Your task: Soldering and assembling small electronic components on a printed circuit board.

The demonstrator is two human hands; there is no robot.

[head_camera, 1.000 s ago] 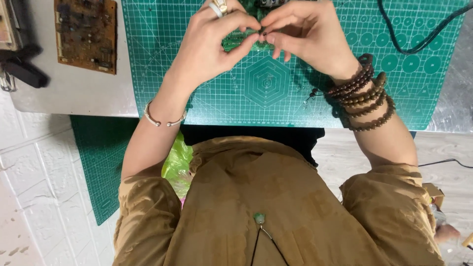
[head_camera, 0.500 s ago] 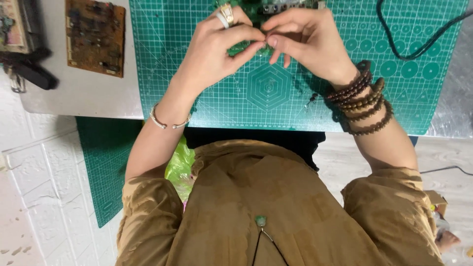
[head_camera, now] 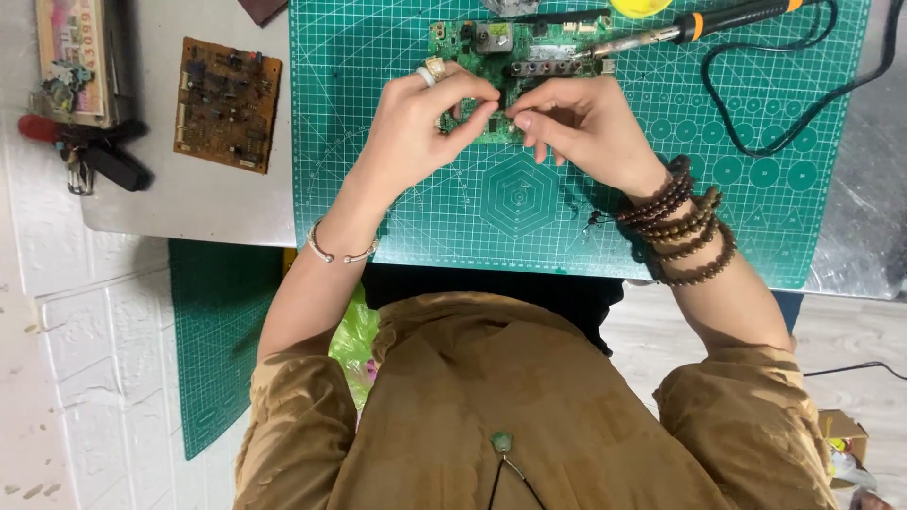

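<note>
a: where is the green circuit board sitting?

b: it is lying flat on the green cutting mat, at the far edge, just beside the soldering iron.

a: what are the hands doing?

b: the left hand and right hand are meeting fingertip to fingertip over the board's near edge, pinching narrowly; i cannot tell what they are holding.

a: anything else?

b: a brown circuit board is lying well apart, off the mat.
</note>
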